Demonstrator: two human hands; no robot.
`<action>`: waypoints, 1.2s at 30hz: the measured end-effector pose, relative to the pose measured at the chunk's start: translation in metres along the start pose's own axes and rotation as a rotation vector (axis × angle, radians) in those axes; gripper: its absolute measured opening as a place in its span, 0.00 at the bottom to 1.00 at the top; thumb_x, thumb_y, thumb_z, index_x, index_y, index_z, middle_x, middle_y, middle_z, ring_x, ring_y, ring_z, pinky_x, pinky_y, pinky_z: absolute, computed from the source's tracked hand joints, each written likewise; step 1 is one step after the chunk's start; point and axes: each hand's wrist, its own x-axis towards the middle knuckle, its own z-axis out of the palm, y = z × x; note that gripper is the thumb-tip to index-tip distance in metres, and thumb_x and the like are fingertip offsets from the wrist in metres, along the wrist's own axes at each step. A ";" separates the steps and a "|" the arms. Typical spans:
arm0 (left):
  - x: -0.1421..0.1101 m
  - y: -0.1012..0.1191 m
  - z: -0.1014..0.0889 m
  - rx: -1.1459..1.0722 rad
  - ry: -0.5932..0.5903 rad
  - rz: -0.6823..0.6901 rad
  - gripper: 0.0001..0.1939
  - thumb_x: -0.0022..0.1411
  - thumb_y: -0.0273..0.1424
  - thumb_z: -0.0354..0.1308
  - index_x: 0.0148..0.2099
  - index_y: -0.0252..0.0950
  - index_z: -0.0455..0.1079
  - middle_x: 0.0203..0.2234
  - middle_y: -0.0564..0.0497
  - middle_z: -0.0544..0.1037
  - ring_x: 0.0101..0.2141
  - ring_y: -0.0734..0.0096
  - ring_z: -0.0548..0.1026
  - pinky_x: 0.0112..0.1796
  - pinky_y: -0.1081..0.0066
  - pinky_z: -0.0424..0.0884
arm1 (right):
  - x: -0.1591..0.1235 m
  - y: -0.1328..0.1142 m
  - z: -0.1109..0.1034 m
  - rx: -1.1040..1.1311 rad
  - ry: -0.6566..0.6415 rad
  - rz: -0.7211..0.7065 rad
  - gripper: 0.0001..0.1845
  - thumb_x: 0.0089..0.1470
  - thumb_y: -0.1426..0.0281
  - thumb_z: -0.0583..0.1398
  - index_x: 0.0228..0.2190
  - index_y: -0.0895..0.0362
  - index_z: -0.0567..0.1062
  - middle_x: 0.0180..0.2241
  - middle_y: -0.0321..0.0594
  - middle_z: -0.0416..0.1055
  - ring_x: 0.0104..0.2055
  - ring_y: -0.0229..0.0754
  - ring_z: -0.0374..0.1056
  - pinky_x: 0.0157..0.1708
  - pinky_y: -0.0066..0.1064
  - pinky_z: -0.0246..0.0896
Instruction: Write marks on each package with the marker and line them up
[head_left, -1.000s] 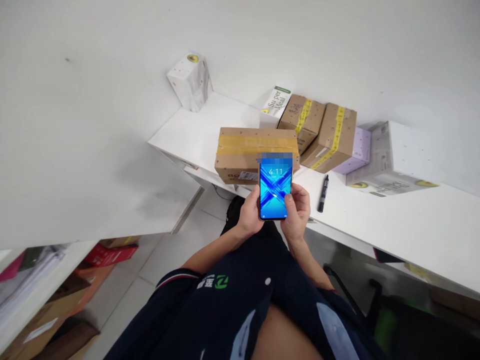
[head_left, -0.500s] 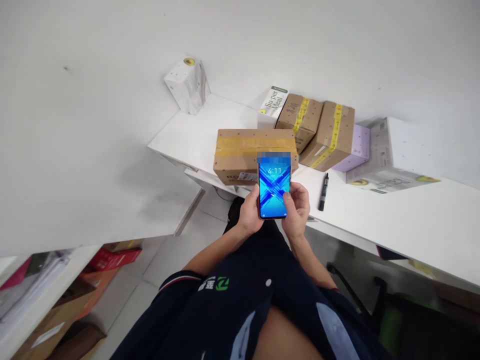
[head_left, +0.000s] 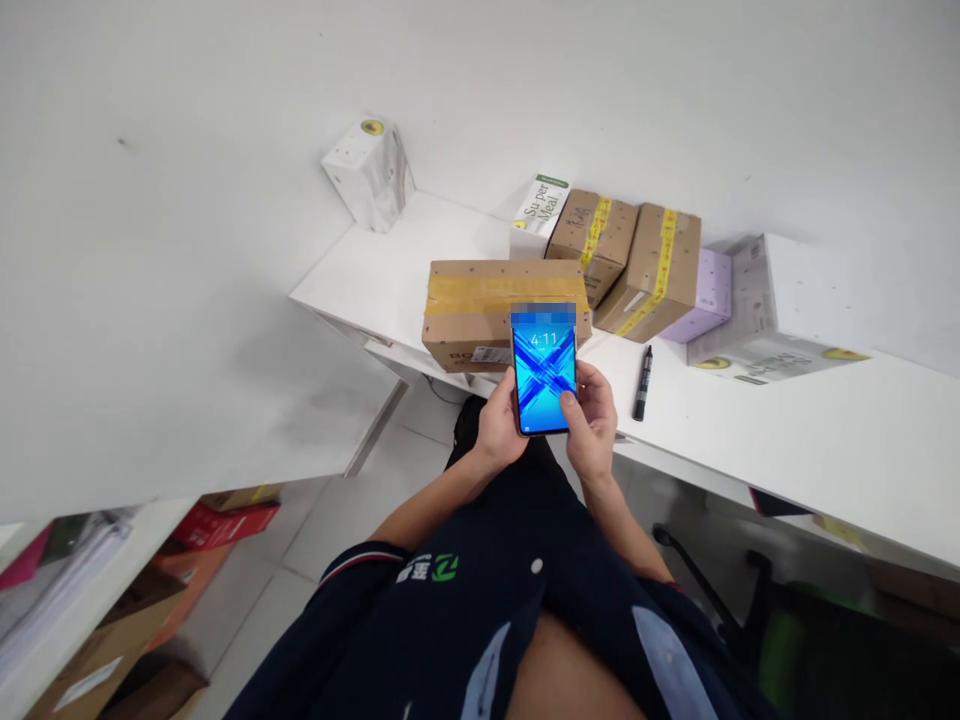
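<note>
A smartphone with a lit blue lock screen is held upright in front of me, over the near edge of a white desk. My left hand wraps its left side from behind. My right hand cups the right side, and its thumb rests on the lower right of the screen. Just beyond the phone lies a brown cardboard box sealed with tan tape.
Two brown boxes with yellow tape, a purple box, a large white carton and a white "Super Meal" box line the wall. A black marker lies on the desk. Another white box stands far left. Boxes sit on floor shelving.
The phone and both hands have shifted slightly left in view as my head moved. My right thumb has slid a little lower on the screen.
</note>
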 end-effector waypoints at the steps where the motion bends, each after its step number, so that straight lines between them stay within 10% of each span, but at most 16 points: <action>1: 0.000 0.000 0.000 -0.001 -0.006 -0.012 0.19 0.73 0.35 0.48 0.41 0.33 0.80 0.39 0.45 0.86 0.57 0.54 0.78 0.61 0.56 0.70 | 0.001 0.000 -0.001 0.010 0.004 0.000 0.23 0.55 0.56 0.65 0.49 0.52 0.71 0.45 0.41 0.75 0.46 0.43 0.72 0.47 0.38 0.70; 11: -0.001 0.000 0.000 0.007 -0.010 -0.073 0.21 0.74 0.36 0.46 0.43 0.32 0.80 0.39 0.44 0.86 0.56 0.54 0.78 0.61 0.56 0.70 | 0.004 0.002 0.004 0.039 0.084 -0.010 0.17 0.54 0.59 0.66 0.43 0.51 0.71 0.36 0.34 0.71 0.38 0.38 0.68 0.39 0.32 0.66; 23: -0.002 0.002 -0.001 0.015 -0.110 -0.027 0.22 0.74 0.37 0.45 0.43 0.33 0.80 0.41 0.44 0.85 0.58 0.55 0.77 0.63 0.56 0.68 | 0.000 -0.001 -0.002 -0.056 -0.042 -0.024 0.26 0.56 0.56 0.65 0.54 0.51 0.69 0.51 0.43 0.74 0.51 0.45 0.71 0.53 0.40 0.68; 32: -0.015 -0.013 -0.001 0.364 -0.425 0.137 0.15 0.55 0.34 0.70 0.46 0.43 0.82 0.52 0.47 0.81 0.60 0.52 0.73 0.62 0.59 0.67 | -0.020 0.010 -0.026 -0.256 -0.093 0.085 0.54 0.44 0.60 0.70 0.68 0.53 0.54 0.63 0.54 0.64 0.56 0.51 0.70 0.56 0.47 0.69; 36: -0.020 0.012 -0.014 0.770 -0.475 0.488 0.13 0.51 0.36 0.72 0.42 0.45 0.83 0.48 0.45 0.81 0.57 0.49 0.73 0.66 0.53 0.59 | -0.019 0.018 -0.045 -0.326 0.043 0.188 0.54 0.47 0.54 0.68 0.68 0.55 0.53 0.59 0.54 0.67 0.49 0.48 0.73 0.45 0.42 0.73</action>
